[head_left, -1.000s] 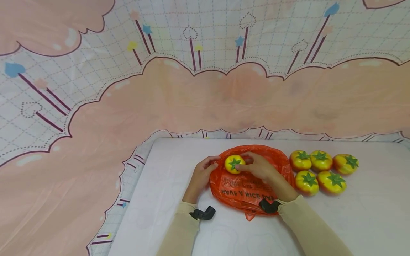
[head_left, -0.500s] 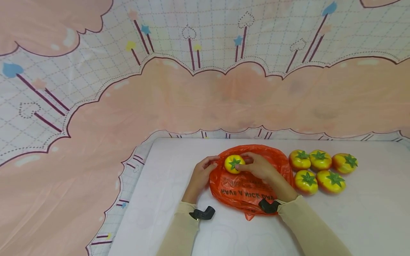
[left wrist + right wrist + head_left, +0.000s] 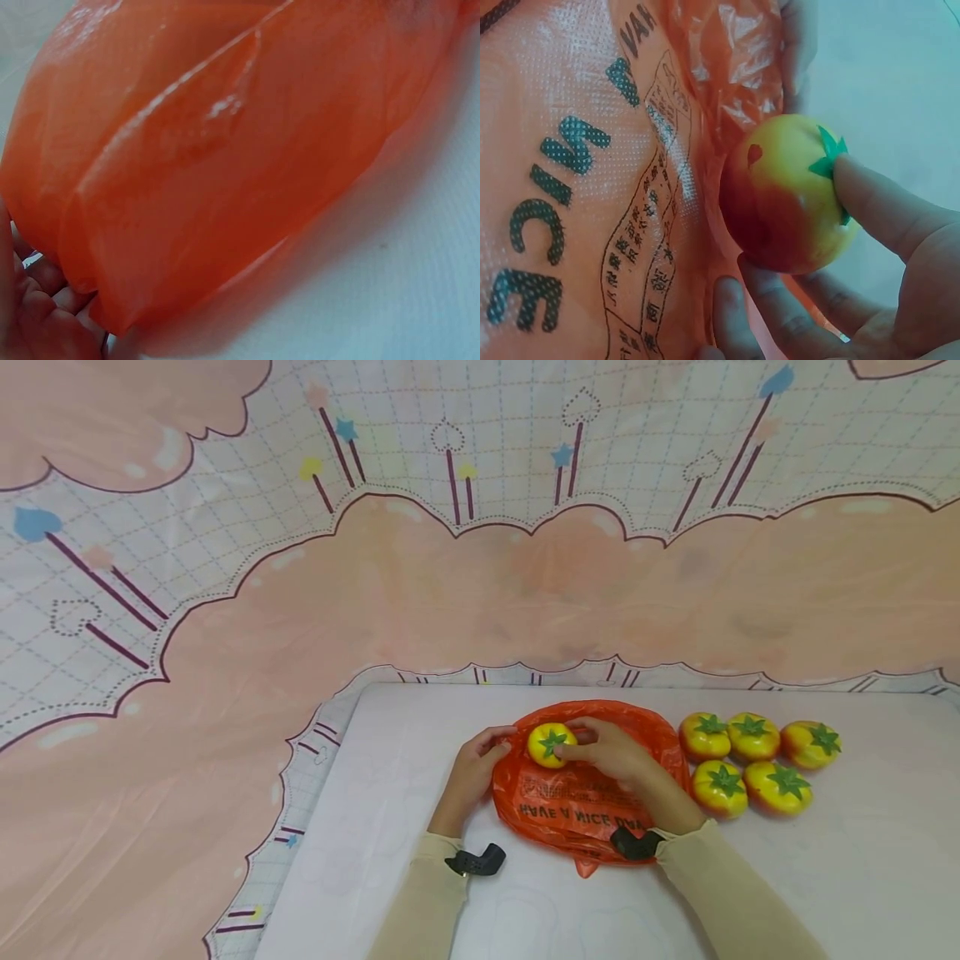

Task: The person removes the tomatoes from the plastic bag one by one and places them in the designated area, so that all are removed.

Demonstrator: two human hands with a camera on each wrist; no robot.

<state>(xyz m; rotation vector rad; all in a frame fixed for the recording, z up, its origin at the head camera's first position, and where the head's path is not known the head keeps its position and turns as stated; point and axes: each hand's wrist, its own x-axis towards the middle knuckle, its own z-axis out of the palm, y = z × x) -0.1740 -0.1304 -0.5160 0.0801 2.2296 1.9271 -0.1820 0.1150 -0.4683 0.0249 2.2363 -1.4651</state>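
Observation:
A red plastic bag [image 3: 547, 797] with dark printed lettering lies spread on the table in the head view. My left hand [image 3: 474, 768] holds the bag's left edge; in the left wrist view its fingers [image 3: 64, 300] curl at the thin plastic [image 3: 217, 165]. Between the thumb and fingers of my right hand [image 3: 615, 752] is a yellow-and-red tomato [image 3: 546, 743], glossy with a green leafy top. The right wrist view shows the thumb [image 3: 885, 210] against the green leaves and fingertips beneath the tomato [image 3: 780, 202], beside the bag's printed face [image 3: 577, 172].
Several similar tomatoes [image 3: 750, 737] stand in two rows right of the bag, close to its edge. The white table [image 3: 405, 727] ends at the back against a pink patterned cloth [image 3: 480, 593]. Black straps [image 3: 480, 860] sit on both wrists.

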